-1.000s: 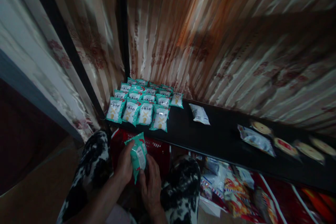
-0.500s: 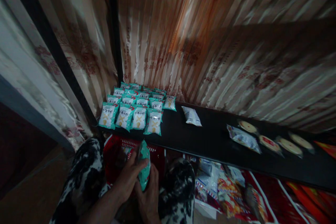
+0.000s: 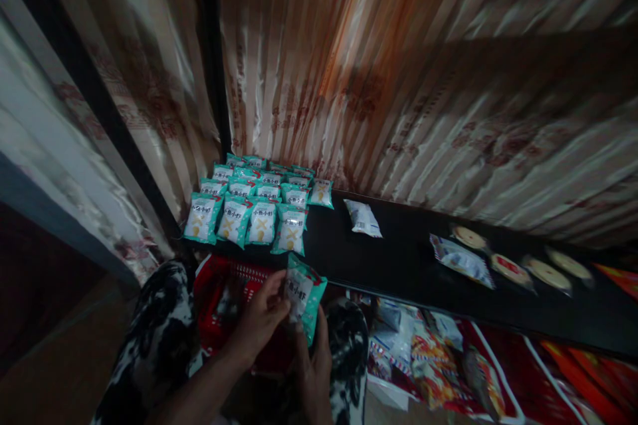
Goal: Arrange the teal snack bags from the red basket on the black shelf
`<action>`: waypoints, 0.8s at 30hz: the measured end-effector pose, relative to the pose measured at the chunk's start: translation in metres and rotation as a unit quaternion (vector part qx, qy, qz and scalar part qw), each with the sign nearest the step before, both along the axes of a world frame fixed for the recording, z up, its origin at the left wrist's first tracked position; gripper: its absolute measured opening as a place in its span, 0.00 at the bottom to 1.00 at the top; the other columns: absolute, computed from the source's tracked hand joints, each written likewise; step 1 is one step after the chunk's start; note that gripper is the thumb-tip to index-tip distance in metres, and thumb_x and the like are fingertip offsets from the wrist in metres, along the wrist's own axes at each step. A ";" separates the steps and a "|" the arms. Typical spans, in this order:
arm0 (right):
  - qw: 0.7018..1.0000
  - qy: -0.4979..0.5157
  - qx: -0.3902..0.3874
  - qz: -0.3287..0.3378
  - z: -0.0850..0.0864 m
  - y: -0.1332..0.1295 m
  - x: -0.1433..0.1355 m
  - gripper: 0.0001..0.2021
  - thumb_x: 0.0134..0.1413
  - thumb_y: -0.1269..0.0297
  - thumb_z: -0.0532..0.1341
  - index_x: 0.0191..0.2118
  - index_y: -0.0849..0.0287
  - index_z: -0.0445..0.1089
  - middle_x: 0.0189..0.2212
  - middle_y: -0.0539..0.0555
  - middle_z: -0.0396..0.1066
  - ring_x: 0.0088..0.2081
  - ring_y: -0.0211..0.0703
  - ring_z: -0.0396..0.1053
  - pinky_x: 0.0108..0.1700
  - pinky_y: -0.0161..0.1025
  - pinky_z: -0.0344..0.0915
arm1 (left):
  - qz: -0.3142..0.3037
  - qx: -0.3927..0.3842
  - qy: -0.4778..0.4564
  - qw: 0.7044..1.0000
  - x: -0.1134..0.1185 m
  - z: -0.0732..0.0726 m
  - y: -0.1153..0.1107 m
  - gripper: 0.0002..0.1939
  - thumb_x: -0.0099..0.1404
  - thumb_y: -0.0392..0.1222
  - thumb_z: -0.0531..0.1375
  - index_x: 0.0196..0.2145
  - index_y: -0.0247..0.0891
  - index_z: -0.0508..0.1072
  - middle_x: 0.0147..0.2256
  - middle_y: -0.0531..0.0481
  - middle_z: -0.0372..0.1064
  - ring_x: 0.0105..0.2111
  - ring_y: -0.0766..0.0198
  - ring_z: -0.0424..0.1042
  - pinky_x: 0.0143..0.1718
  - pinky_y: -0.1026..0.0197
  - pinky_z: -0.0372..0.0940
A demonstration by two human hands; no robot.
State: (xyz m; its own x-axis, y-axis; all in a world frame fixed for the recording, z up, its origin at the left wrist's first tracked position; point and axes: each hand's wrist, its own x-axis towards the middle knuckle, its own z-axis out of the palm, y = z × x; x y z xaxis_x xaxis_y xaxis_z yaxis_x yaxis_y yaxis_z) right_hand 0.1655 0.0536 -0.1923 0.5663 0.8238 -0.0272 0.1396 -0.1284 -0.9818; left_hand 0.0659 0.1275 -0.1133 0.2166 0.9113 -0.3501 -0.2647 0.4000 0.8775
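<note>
In front of my knees, a teal-and-white snack packet (image 3: 305,299) is held up over a red basket, its printed front facing up towards me. My right hand (image 3: 314,362) grips it from below, thumb on the front and fingers along the right edge. At the packet's left edge, my left hand (image 3: 264,319) has its thumb and fingers closed on the side. Several matching snack packets (image 3: 262,220) stand in rows at the left end of a black shelf (image 3: 329,255). The red basket (image 3: 207,319) sits below, partly hidden by my arms.
A white packet (image 3: 363,218) lies farther right on the shelf, then a blue-and-white packet (image 3: 461,260) and several round wrapped items (image 3: 512,270). Under the shelf are bagged snacks (image 3: 433,358) in red containers. A pleated curtain (image 3: 319,66) hangs behind, beside a black post (image 3: 212,46).
The packet in my hands has turned from edge-on to front-facing and moved a little right. Both hands have shifted right with it. The packets on the shelf stay in place.
</note>
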 end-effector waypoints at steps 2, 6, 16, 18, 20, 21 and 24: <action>0.999 0.032 -0.001 -0.009 0.003 0.001 0.004 0.31 0.53 0.49 0.56 0.59 0.61 0.56 0.58 0.61 0.61 0.58 0.53 0.59 0.55 0.47 0.60 | 0.010 -0.001 0.034 0.999 0.005 -0.008 0.002 0.23 0.43 0.32 0.67 0.41 0.37 0.75 0.45 0.41 0.71 0.51 0.51 0.65 0.55 0.53 0.56; 0.998 0.058 -0.001 -0.020 0.003 0.003 0.011 0.30 0.52 0.49 0.56 0.58 0.59 0.58 0.55 0.59 0.64 0.57 0.53 0.60 0.52 0.45 0.63 | 0.006 0.015 0.055 0.998 0.012 -0.022 0.005 0.20 0.45 0.33 0.67 0.40 0.38 0.75 0.44 0.43 0.72 0.48 0.53 0.67 0.52 0.55 0.59; 0.997 0.076 -0.018 -0.015 0.012 0.010 0.032 0.27 0.53 0.50 0.57 0.55 0.59 0.63 0.52 0.57 0.69 0.52 0.51 0.66 0.49 0.42 0.66 | -0.045 0.039 0.022 0.998 0.030 -0.019 0.014 0.15 0.47 0.33 0.66 0.36 0.38 0.75 0.37 0.47 0.75 0.40 0.56 0.71 0.44 0.61 0.62; 0.998 0.054 -0.029 -0.014 0.019 0.014 0.038 0.26 0.51 0.49 0.58 0.53 0.60 0.66 0.50 0.57 0.70 0.52 0.52 0.67 0.49 0.42 0.65 | -0.025 0.043 0.038 0.998 0.035 -0.019 0.018 0.15 0.46 0.33 0.66 0.35 0.38 0.75 0.35 0.47 0.74 0.38 0.57 0.70 0.43 0.61 0.62; 0.998 0.035 -0.046 -0.014 0.024 0.017 0.044 0.27 0.50 0.48 0.58 0.52 0.60 0.66 0.50 0.58 0.70 0.51 0.53 0.67 0.50 0.43 0.65 | -0.010 0.043 0.063 0.997 0.041 -0.018 0.021 0.14 0.45 0.33 0.67 0.33 0.38 0.75 0.33 0.48 0.74 0.38 0.57 0.70 0.43 0.61 0.61; 0.998 0.028 -0.053 -0.015 0.026 0.019 0.048 0.28 0.49 0.47 0.58 0.52 0.60 0.66 0.49 0.58 0.70 0.51 0.53 0.67 0.50 0.44 0.64 | -0.008 0.045 0.080 0.996 0.043 -0.017 0.023 0.15 0.45 0.33 0.67 0.33 0.38 0.75 0.33 0.48 0.74 0.38 0.56 0.69 0.43 0.61 0.61; 0.997 -0.005 -0.069 -0.021 0.029 0.023 0.057 0.29 0.49 0.45 0.58 0.52 0.61 0.67 0.48 0.60 0.72 0.50 0.55 0.68 0.50 0.45 0.64 | -0.013 0.051 0.116 0.992 0.050 -0.012 0.026 0.16 0.44 0.33 0.67 0.33 0.40 0.75 0.34 0.47 0.73 0.40 0.55 0.69 0.46 0.58 0.60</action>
